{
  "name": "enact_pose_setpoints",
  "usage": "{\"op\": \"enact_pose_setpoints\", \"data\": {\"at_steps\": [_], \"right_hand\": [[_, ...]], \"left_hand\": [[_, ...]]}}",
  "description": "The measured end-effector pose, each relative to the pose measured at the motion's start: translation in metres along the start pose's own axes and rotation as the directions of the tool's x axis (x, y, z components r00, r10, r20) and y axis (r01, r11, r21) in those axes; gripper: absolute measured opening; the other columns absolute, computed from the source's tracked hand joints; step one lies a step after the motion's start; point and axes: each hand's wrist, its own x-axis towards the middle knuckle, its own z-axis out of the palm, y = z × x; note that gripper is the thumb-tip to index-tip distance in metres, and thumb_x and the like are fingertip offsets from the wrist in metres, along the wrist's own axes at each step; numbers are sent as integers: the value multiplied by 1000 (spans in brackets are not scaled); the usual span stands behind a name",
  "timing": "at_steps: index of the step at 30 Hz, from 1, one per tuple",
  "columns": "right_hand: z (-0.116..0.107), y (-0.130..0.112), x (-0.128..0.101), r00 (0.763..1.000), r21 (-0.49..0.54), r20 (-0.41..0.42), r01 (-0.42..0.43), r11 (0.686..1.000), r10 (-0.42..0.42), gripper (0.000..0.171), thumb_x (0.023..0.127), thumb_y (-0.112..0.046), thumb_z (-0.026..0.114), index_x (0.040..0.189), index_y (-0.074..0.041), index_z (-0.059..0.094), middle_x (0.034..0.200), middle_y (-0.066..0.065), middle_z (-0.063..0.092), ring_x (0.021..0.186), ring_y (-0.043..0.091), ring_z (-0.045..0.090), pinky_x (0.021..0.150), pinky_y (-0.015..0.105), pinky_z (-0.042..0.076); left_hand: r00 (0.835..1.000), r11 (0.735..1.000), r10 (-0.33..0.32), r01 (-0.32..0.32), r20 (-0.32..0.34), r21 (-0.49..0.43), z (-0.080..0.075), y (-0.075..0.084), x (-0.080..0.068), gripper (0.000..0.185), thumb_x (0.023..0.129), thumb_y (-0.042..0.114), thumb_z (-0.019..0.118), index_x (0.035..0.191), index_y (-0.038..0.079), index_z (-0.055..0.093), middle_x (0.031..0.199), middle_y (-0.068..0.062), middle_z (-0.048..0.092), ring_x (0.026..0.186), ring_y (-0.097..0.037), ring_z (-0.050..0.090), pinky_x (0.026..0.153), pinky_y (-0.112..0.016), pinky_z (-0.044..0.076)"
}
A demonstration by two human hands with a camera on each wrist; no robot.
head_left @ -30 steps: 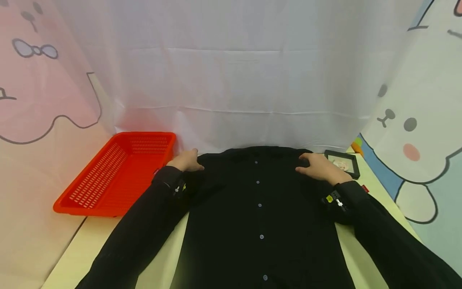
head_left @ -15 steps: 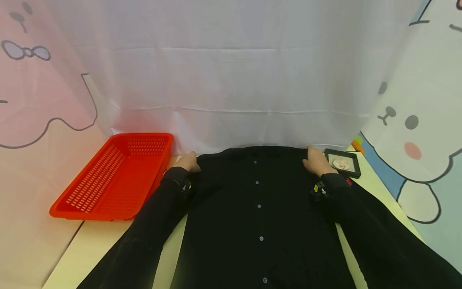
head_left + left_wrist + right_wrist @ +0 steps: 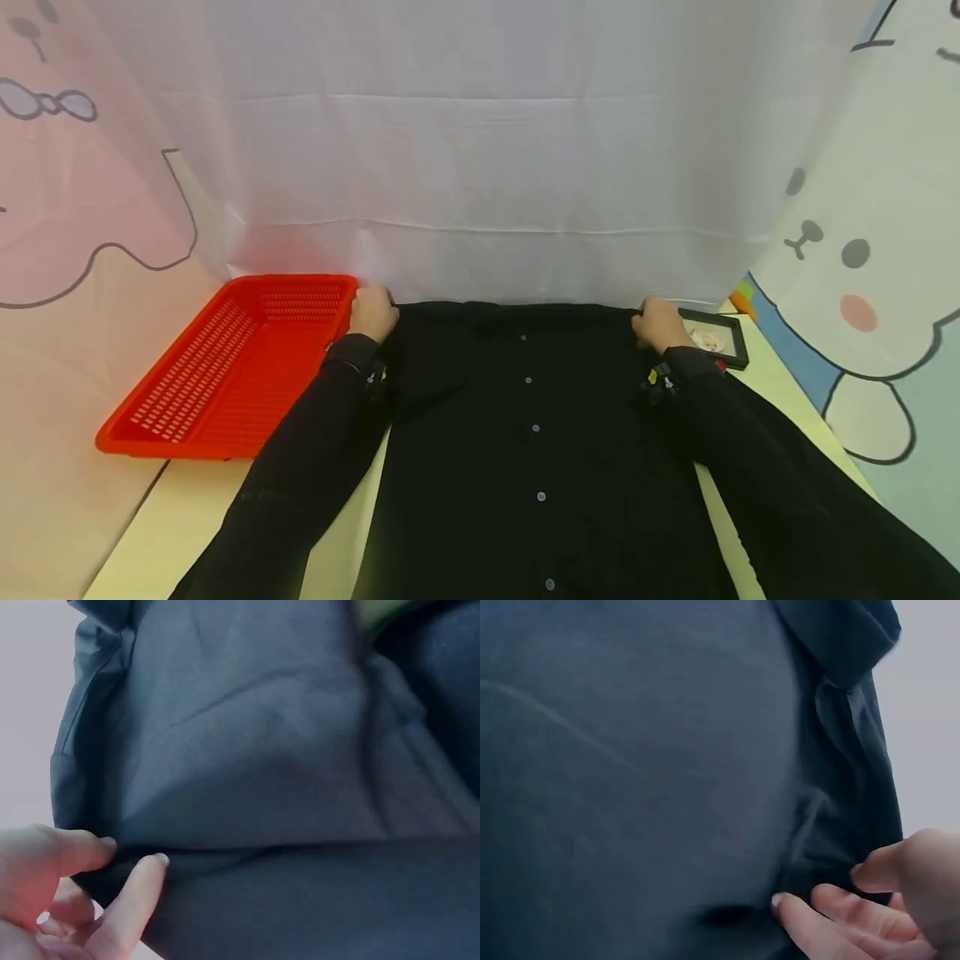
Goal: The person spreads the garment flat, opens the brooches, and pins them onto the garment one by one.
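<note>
A black button-up shirt [image 3: 480,400] lies front side up, its row of small buttons down the middle. At its far left corner my left hand [image 3: 375,314] pinches the fabric; in the left wrist view, the thumb and a finger [image 3: 139,896] meet at a fold near the edge. The far right corner is held by my right hand [image 3: 662,325], whose fingers [image 3: 817,930] bunch the cloth in the right wrist view. Between the hands the far edge runs nearly straight. My sleeves cover part of both sides of the shirt.
A red plastic basket [image 3: 232,442] stands at the left, close to my left hand. On the right lies a black-framed item [image 3: 738,342], just beyond my right hand. A white curtain [image 3: 480,167] hangs behind the pale yellow table [image 3: 187,500].
Both hands have taken hold of the shirt's far corners. My left hand has then moved left and slightly away, pulling that corner outward and straightening the far edge.
</note>
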Motion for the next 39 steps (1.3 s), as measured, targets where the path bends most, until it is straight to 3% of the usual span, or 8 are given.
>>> {"op": "enact_pose_setpoints", "data": {"at_steps": [7,12,18,23,29,33,35,39], "right_hand": [[-13,-4,2,981,29,-190,43,999,-37,21,93,-4,42,94,11,58,86,28,56,67,35,51,61,42,39],[-7,-2,3,993,16,-102,62,998,-60,32,96,-8,47,115,15,56,109,35,56,93,47,56,78,53,46],[2,1,4,993,-69,98,68,995,-61,45,96,-14,51,131,14,47,127,37,49,110,51,51,91,59,43],[5,-2,1,986,-142,148,101,985,-80,48,94,-13,57,131,15,46,125,38,50,110,51,52,92,59,44],[7,-20,-3,973,-164,93,226,960,-213,43,92,-11,61,128,10,50,116,32,58,102,44,58,86,54,47],[15,-39,-6,920,-121,122,386,914,-372,33,90,-9,65,119,6,59,104,24,63,93,35,61,80,48,50],[21,-48,-8,894,-86,167,432,898,-415,32,89,-11,67,117,3,62,104,20,64,95,33,61,82,47,50],[34,-60,-10,859,-58,269,466,883,-436,38,89,-18,69,122,0,61,113,17,62,105,32,59,88,46,50]], "left_hand": [[997,997,-34,30,-64,-67,-18,2,5,21,89,11,51,86,-1,69,91,-22,68,79,-40,64,71,-52,52],[991,999,-41,40,128,8,-8,-6,-1,22,92,16,54,90,-3,65,87,-20,65,77,-35,60,70,-46,52],[909,994,-66,26,412,104,7,-13,-12,46,90,20,62,121,-10,49,113,-27,59,98,-39,57,90,-50,50],[855,986,-54,-36,517,163,9,-7,-19,57,88,23,66,128,-11,45,122,-28,55,107,-39,54,96,-52,47],[893,976,-9,-91,450,199,5,22,-24,44,87,22,66,122,-1,51,113,-19,60,96,-34,57,85,-54,50],[912,949,156,-245,381,198,12,54,-26,29,87,22,67,108,5,59,101,-12,63,88,-29,60,74,-47,52],[879,923,261,-349,400,164,19,69,-30,31,88,23,68,113,6,60,107,-11,64,94,-27,62,77,-44,52],[764,872,388,-486,515,64,38,90,-43,46,90,28,68,132,12,55,128,-9,57,113,-26,57,92,-41,49]]}}
